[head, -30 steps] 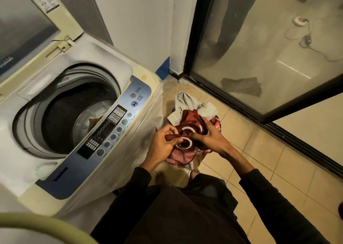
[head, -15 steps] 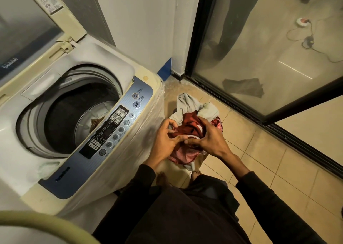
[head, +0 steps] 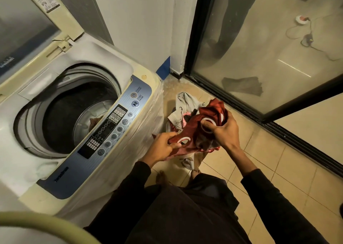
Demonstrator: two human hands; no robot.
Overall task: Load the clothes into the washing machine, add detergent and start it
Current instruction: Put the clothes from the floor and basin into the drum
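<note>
Beside a top-loading washing machine, a person stands on a tiled floor, looking down at both hands. Its lid is raised and leans back, leaving the drum open for loading; a scrap of patterned fabric shows at the drum's bottom, so some laundry seems to be inside. Along the front edge runs a control panel, facing the person, with the start button near its far end.

A dark red garment with white rings is held above a pile of clothes on the floor, just beside the machine. The left hand pinches its lower edge, while the right hand bunches the upper part in curled fingers. Held at two points, the cloth is probably being gathered into a bundle before it goes across into the drum.

No detergent is visible. A glass sliding door stands to the right.
</note>
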